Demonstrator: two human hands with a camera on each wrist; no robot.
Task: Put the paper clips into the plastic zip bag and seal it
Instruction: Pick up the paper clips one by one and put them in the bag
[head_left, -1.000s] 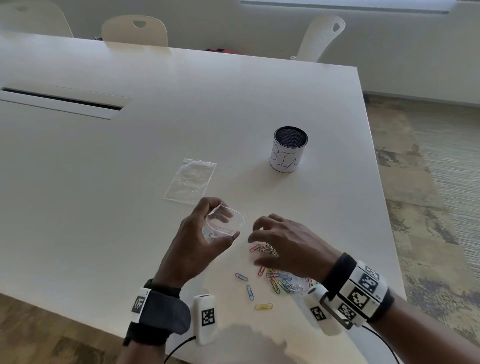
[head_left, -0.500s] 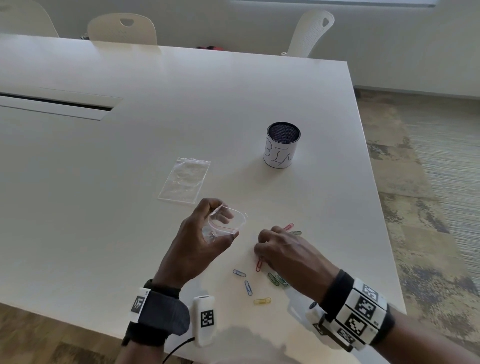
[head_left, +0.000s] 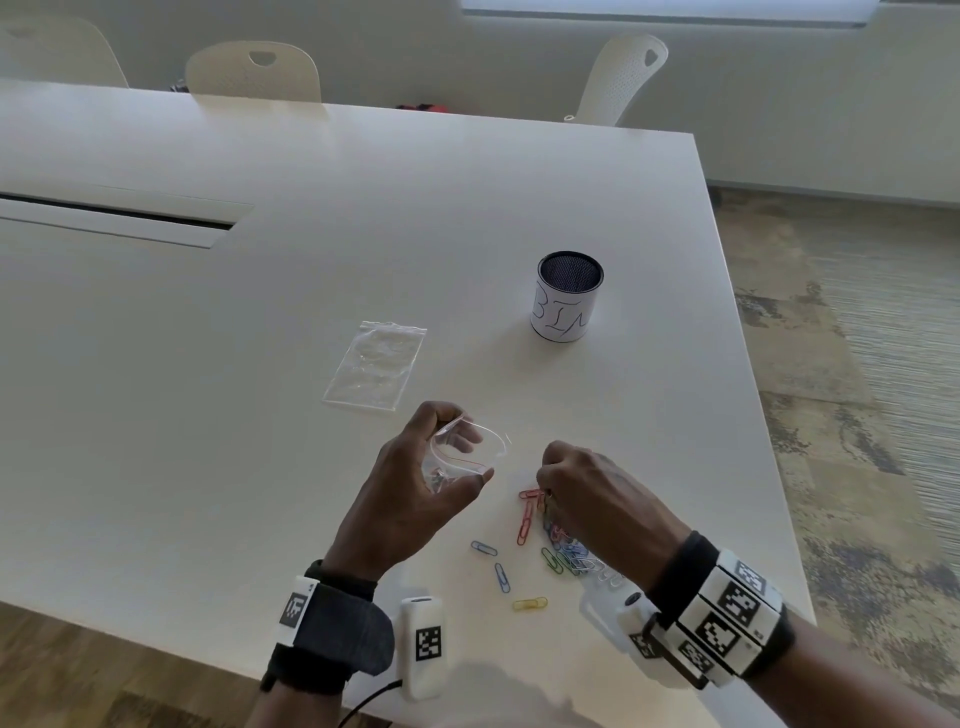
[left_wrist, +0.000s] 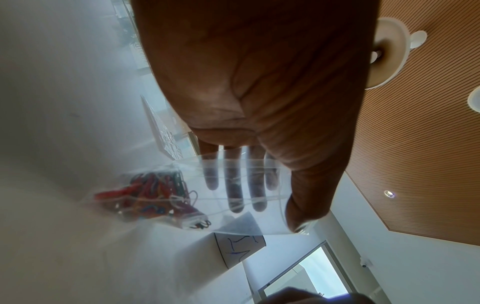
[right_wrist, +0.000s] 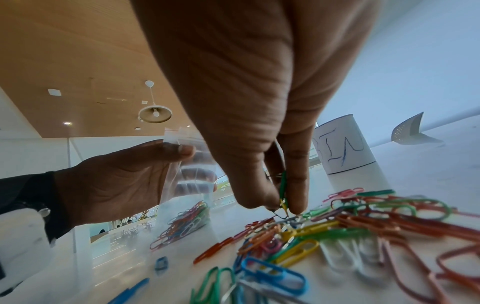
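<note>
My left hand (head_left: 467, 460) holds a small clear zip bag (head_left: 491, 441) upright just above the white table, thumb and fingers spreading its mouth. Several coloured paper clips (left_wrist: 153, 191) lie in the bag's bottom. In the left wrist view my fingers (left_wrist: 233, 185) show through the plastic. To the right, my right hand (head_left: 544, 488) is down at a loose pile of coloured paper clips (head_left: 563, 556). In the right wrist view, its thumb and forefinger (right_wrist: 281, 203) pinch a green and a yellow clip (right_wrist: 283, 189) at the pile's (right_wrist: 337, 224) edge. The bag (right_wrist: 192, 185) is a short way left of it.
A second zip bag (head_left: 375, 366) lies flat behind my left hand. A mesh cup labelled BIN (head_left: 566, 296) stands further back right. Single clips (head_left: 501, 577) lie near the front edge. The table's right edge (head_left: 753, 415) is close to the pile. Chairs stand at the far side.
My right hand dropped from above the pile onto the clips, then drew its fingers together and now pinches a few. The left hand kept the bag in place.
</note>
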